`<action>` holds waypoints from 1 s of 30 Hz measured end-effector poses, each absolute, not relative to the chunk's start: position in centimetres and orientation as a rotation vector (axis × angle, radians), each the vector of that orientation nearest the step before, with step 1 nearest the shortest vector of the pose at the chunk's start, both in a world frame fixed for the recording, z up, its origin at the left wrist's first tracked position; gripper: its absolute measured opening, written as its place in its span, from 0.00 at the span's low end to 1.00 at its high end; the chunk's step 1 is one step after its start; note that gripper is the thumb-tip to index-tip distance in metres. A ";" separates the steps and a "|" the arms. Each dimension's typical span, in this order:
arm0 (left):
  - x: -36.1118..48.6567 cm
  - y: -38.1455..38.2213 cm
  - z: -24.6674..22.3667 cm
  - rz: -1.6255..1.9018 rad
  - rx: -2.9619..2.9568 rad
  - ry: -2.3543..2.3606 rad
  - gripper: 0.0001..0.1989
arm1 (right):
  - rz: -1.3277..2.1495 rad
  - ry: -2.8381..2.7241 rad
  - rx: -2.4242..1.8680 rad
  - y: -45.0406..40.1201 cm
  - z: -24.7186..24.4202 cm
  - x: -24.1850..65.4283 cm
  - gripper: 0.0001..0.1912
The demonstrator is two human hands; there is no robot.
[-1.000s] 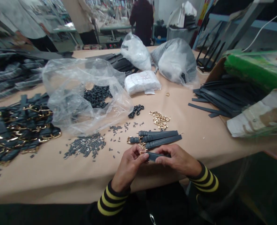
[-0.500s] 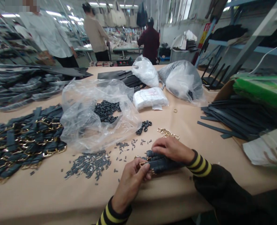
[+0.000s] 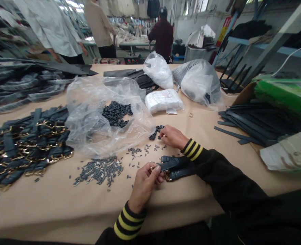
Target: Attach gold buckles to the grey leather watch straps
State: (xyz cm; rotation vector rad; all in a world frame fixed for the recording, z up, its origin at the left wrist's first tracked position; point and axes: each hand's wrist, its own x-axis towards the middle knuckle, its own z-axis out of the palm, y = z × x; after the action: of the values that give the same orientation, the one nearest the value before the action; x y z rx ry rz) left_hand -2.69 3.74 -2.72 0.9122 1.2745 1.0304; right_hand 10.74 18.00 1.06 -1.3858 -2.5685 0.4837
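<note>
My left hand (image 3: 145, 182) pinches the gold-buckled end of a dark strap (image 3: 169, 164) near the table's front edge. Other dark straps with gold buckles (image 3: 182, 172) lie beside and under it. Farther forward, my right hand (image 3: 173, 136) has its fingertips closed at a small cluster of black loops (image 3: 154, 133); whatever is between them is too small to make out. Small dark pieces (image 3: 99, 172) form a pile left of my left hand, with more scattered bits (image 3: 135, 151) nearer the loops. The gold buckles seen earlier are hidden by my right arm.
An open clear plastic bag (image 3: 86, 126) holds black loops (image 3: 117, 114). Buckled straps (image 3: 35, 143) are heaped at left. A white packet (image 3: 164, 100) and filled bags (image 3: 200, 81) sit at the back. Long black strips (image 3: 257, 119) lie at right. People stand beyond the table.
My right hand has moved forward and left from the straps to the black loops. My left hand still holds the buckled strap end. The view has tilted slightly down.
</note>
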 end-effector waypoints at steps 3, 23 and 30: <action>-2.5 3.3 -2.7 1.086 0.939 1.316 0.11 | 0.663 -2.393 -1.282 14.2 3.0 12.8 0.05; 0.9 0.0 -1.4 1.050 1.320 1.419 0.08 | 1.244 -1.590 -1.286 2.8 -0.6 16.8 0.03; 0.8 -0.3 -1.3 0.947 1.562 1.474 0.07 | 1.123 -1.634 -1.246 2.3 -1.1 16.9 0.06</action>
State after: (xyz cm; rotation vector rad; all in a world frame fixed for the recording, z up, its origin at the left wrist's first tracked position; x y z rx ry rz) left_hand 0.76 -0.34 -1.33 1.5625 1.4741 0.9466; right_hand 16.92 2.25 -1.07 -1.2463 -1.6341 1.1226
